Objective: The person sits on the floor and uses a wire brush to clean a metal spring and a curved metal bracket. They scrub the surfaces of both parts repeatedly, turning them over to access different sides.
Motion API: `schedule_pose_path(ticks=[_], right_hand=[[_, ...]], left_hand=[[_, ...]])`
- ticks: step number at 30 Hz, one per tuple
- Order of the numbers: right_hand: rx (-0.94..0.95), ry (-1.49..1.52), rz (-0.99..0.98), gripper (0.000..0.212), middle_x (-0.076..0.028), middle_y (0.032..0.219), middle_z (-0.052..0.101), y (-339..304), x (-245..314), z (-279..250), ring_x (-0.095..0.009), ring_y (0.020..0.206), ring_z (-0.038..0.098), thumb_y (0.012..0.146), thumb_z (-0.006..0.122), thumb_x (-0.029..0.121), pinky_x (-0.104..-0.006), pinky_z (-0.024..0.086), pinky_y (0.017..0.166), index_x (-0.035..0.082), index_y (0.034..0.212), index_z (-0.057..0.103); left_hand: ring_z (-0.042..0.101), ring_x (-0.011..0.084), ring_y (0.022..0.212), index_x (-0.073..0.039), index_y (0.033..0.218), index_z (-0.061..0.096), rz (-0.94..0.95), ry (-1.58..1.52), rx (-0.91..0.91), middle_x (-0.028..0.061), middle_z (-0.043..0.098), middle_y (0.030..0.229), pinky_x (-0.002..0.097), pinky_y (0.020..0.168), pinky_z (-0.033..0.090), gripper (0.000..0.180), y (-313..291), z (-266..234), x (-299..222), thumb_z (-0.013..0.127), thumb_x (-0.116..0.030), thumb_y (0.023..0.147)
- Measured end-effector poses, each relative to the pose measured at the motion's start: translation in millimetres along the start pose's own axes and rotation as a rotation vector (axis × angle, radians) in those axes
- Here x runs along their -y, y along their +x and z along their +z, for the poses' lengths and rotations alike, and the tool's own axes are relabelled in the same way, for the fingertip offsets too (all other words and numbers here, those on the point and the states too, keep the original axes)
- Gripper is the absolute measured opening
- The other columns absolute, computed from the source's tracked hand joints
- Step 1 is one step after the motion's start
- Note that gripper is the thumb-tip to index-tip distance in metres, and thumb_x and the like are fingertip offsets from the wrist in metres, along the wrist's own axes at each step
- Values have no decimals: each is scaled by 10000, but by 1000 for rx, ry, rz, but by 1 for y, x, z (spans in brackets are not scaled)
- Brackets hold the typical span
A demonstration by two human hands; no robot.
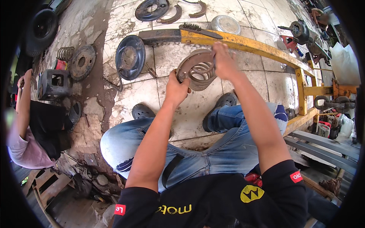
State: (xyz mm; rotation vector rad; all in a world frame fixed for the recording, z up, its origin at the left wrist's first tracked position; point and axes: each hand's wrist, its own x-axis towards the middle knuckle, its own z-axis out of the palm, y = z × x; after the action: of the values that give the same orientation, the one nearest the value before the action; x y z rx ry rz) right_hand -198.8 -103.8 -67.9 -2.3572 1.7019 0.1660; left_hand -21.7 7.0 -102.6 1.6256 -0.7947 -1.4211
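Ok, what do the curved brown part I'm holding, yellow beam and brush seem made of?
Curved brown part: probably rusted metal, given its mottled brown surface.
Yellow beam: likely metal, painted; the coat looks scuffed.
Brush: dark bristles, perhaps wire; handle material unclear.

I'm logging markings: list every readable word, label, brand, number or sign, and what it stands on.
Wording and brands withheld.
Shirt: yellow lettering, upside down; yellow badge, dark emblem.
Left sleeve: red label, white letters.
Right sleeve: red label, white letters.
Red-yellow box: print too small to read.
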Motion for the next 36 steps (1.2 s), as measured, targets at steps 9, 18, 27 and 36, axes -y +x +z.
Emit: schedule_pose_path(ticks=[9, 18, 27, 36], right_hand=[[-76, 731, 188, 865, -262, 1478, 403, -35, -52, -71, -328, 1388, 394, 720, 398, -78, -333, 289, 1125, 27, 1548, 169], [-368, 629, 54, 848, -284, 1408, 475, -57, -69, -83, -372, 1341, 444, 715, 400, -72, -374, 318, 1112, 82, 1537, 256], [-410, 685, -139, 856, -199, 1437, 484, -61, -50, -84, -283, 1366, 435, 701, 387, -108, -313, 291, 1119, 128, 1522, 326], [-342, 573, -42, 807, -327, 1340, 490, -82, -26, -124, -414, 1310, 449, 678, 403, -114, -387, 362, 1081, -4, 1472, 309]], left_hand=[[592, 146, 607, -15, 1082, 461, -133, -322, 140, 79, 579, 825, 322, 509, 545, 380, 0, -4, -5, 687, -277, 924], [500, 95, 478, -18, 992, 453, 424, -184, -88, 66, 575, 725, 286, 455, 487, 230, -8, -11, -53, 636, -152, 951], [640, 333, 710, 52, 1025, 460, 120, 341, -606, 208, 628, 835, 441, 674, 500, 333, 49, -31, 26, 639, -201, 901], [636, 454, 883, 20, 1089, 446, 86, 686, -427, 277, 647, 935, 482, 785, 484, 380, 37, -31, 119, 652, -225, 883]])
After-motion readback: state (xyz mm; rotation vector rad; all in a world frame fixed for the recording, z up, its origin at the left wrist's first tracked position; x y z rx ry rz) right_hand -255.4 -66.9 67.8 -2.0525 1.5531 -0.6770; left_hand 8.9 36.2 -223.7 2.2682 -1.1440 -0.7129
